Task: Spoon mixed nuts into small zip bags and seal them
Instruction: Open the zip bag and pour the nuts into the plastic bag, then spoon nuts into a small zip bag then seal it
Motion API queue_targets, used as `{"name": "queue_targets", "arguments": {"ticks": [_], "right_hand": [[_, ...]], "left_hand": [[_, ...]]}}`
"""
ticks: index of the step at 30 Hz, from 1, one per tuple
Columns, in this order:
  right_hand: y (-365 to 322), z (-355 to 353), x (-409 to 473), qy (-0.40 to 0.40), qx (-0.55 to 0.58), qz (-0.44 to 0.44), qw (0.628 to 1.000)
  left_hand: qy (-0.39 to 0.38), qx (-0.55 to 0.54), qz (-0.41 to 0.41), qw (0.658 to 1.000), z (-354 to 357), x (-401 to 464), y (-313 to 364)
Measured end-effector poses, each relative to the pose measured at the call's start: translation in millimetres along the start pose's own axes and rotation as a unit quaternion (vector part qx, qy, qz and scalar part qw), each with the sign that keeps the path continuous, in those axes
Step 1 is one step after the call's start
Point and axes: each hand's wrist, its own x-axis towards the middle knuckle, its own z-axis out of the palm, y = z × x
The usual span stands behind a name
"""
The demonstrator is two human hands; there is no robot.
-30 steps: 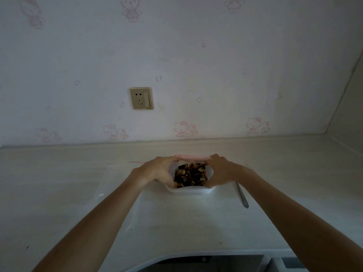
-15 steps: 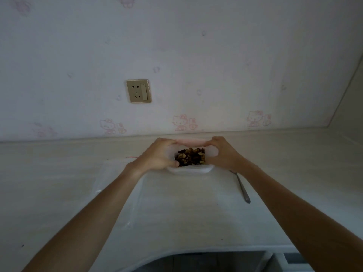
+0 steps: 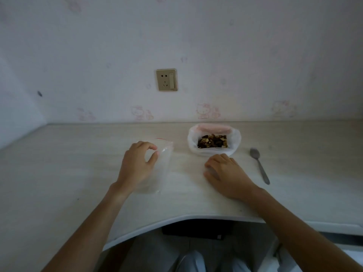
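Left hand (image 3: pixel 137 165) pinches zip bag (image 3: pixel 161 165) edge; right hand (image 3: pixel 225 173) relaxed, empty.

Head view, seemingly downward over desk (image 3: pixel 59 173)

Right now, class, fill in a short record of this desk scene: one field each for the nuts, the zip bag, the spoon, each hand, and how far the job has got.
nuts: mixed nuts in an open white bag, far side of the desk
zip bag: clear zip bag, flat on the desk, looks empty
spoon: spoon lying right of the nuts, untouched
left hand: left hand on the zip bag, thumb and fingers near its top edge
right hand: right hand resting on the desk, holding nothing
progress: no nuts in the bag yet
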Motion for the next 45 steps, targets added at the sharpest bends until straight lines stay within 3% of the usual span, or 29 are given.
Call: {"name": "queue_targets", "arguments": {"ticks": [6,13,17,21,23,26,29,35,37,40,43,45], "right_hand": [[3.4,5.8,-5.1,0.024,-0.009,0.004,1.000],[1.2,6.1,-4.7,0.032,-0.009,0.010,0.999],[0.0,4.2,-5.0,0.037,0.000,0.013,0.999],[-1.2,0.0,-4.0,0.013,0.011,0.029,0.999],[-6.1,-5.0,-2.1,0.020,0.079,0.064,0.995],[-21.8,-18.8,2.6,0.056,0.304,0.137,0.941],[-37.6,-37.3,8.9,0.082,0.446,0.164,0.876],[-38.5,-61.7,7.4,0.161,0.535,0.211,0.802],[-31.3,-69.6,1.0,0.184,0.535,0.213,0.797],[-20.3,-83.6,-7.0,0.209,0.532,0.201,0.795],[-12.6,-94.6,-12.2,0.213,0.542,0.174,0.794],[-8.5,-99.2,-14.1,0.211,0.551,0.156,0.792]], "left_hand": [[-0.066,0.086,-0.079,0.991,8.8,-19.0,-13.5],[-0.032,0.069,-0.079,0.994,8.6,-19.2,-16.1],[0.035,0.030,-0.073,0.996,1.1,-19.9,-11.6],[0.119,0.007,-0.013,0.993,-13.2,-19.2,10.3],[0.136,-0.009,0.021,0.990,-18.0,-18.7,26.7],[0.150,-0.012,0.076,0.986,-17.0,-19.4,54.1],[0.157,-0.007,0.123,0.980,-7.7,-19.9,80.6],[0.145,-0.022,0.185,0.972,15.6,-21.0,113.3],[0.132,-0.079,0.146,0.977,18.0,-19.5,119.4],[0.118,-0.236,-0.024,0.964,11.2,-6.5,129.2],[0.001,-0.301,-0.170,0.938,2.8,18.9,134.4],[-0.099,-0.305,-0.207,0.924,0.8,30.4,139.2]]}}
